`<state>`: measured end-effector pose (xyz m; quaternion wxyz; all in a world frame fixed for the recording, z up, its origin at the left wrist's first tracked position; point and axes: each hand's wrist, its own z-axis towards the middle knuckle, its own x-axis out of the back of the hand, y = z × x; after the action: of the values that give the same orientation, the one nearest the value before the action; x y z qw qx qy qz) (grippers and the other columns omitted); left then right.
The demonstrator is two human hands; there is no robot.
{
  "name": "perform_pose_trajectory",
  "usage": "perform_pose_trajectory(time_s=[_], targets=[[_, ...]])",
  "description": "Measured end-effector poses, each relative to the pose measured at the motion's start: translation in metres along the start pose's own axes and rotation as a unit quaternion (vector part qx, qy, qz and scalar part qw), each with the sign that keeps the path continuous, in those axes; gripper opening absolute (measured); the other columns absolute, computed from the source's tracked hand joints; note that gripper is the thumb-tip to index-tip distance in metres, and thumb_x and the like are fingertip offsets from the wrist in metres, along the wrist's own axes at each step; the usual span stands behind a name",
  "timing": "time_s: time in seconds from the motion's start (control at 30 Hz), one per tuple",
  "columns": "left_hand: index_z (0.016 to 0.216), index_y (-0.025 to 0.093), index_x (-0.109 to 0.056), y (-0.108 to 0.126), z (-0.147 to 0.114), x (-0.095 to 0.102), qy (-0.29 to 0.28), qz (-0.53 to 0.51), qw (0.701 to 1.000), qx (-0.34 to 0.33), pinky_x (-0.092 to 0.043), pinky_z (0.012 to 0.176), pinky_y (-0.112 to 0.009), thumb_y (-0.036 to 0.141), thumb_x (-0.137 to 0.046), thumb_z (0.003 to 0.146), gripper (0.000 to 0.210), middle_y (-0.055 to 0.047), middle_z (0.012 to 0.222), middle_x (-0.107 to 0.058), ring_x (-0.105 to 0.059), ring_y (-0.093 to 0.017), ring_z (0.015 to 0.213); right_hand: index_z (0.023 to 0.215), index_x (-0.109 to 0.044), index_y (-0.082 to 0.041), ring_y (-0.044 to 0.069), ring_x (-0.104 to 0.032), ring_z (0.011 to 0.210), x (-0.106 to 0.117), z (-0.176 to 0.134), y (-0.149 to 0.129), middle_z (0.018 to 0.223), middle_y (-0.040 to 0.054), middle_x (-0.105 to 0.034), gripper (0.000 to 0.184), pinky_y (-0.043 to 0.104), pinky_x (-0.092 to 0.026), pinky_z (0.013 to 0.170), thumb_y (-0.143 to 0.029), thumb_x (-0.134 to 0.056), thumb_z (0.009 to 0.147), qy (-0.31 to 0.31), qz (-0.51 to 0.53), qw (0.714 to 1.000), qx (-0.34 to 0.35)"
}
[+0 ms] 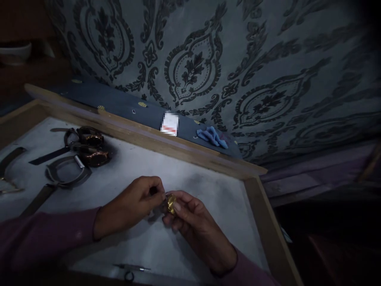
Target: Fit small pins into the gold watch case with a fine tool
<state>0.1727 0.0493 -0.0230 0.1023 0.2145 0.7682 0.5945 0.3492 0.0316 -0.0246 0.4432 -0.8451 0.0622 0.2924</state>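
Note:
Above the tray's middle, my right hand (198, 220) grips a small shiny gold watch case (171, 203) between thumb and fingers. My left hand (135, 204) is closed in a pinch at the case's left edge. Whatever lies between those fingertips is too small to make out. Below the hands, a thin pen-like metal tool (133, 267) rests near the front, with a small dark ring (129, 276) beside it. Left of my left hand lie dark watches (93, 147) and a loop of dark watch strap (68, 171).
A raised wooden rim (143, 137) surrounds the pale tray (119, 248). Behind it, a dark blue cloth (119, 105) bears a white packet (170, 123) and a crumpled blue rag (212, 136). More straps (10, 161) lie at far left. A patterned fabric (193, 59) hangs behind.

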Motion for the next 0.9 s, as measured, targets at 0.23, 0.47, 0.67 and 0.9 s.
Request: perform_pose_trajectory(time_s=[0.23,0.47,0.67,0.9], targets=[[0.072,0.016,-0.053,0.0049,-0.0033,-0.0012,-0.018,-0.03,0.999,-0.017,-0.034,0.047,-0.02,0.033,-0.051,0.083,0.021,0.002,0.058,-0.055,-0.046,-0.009,0.052,0.091,-0.068,-0.015,0.007,-0.067,0.059,-0.0039,-0.0008,0.0005,0.074,0.0,-0.069,0.022,0.01,-0.044,0.045,-0.025,-0.078,0.075,-0.007,0.007,1.0,-0.001],[0.071,0.016,-0.053,0.0053,-0.0037,-0.0012,-0.016,-0.029,0.999,-0.009,-0.033,0.045,-0.02,0.032,-0.052,0.082,0.02,0.003,0.056,-0.053,-0.046,-0.009,0.05,0.09,-0.068,-0.016,0.008,-0.066,0.058,-0.0035,-0.001,0.0006,0.073,0.0,-0.068,0.021,0.011,-0.041,0.043,-0.025,-0.078,0.075,-0.006,-0.002,1.0,-0.002],[0.07,0.015,-0.053,0.0045,-0.0045,-0.0002,-0.019,-0.028,0.999,-0.01,-0.031,0.044,-0.019,0.032,-0.053,0.083,0.021,0.004,0.056,-0.052,-0.044,-0.008,0.049,0.09,-0.068,-0.015,0.008,-0.067,0.059,-0.004,-0.0007,0.0011,0.075,0.0002,-0.068,0.02,0.011,-0.041,0.044,-0.025,-0.078,0.075,-0.011,-0.006,1.0,0.0],[0.071,0.014,-0.055,0.0029,-0.003,0.0011,-0.028,-0.032,0.999,-0.012,-0.031,0.045,-0.019,0.032,-0.053,0.084,0.022,0.003,0.056,-0.053,-0.045,-0.008,0.05,0.09,-0.069,-0.017,0.009,-0.067,0.058,-0.0023,-0.0007,0.0001,0.073,0.0003,-0.069,0.021,0.012,-0.041,0.042,-0.026,-0.079,0.074,-0.022,-0.016,1.0,0.004]])
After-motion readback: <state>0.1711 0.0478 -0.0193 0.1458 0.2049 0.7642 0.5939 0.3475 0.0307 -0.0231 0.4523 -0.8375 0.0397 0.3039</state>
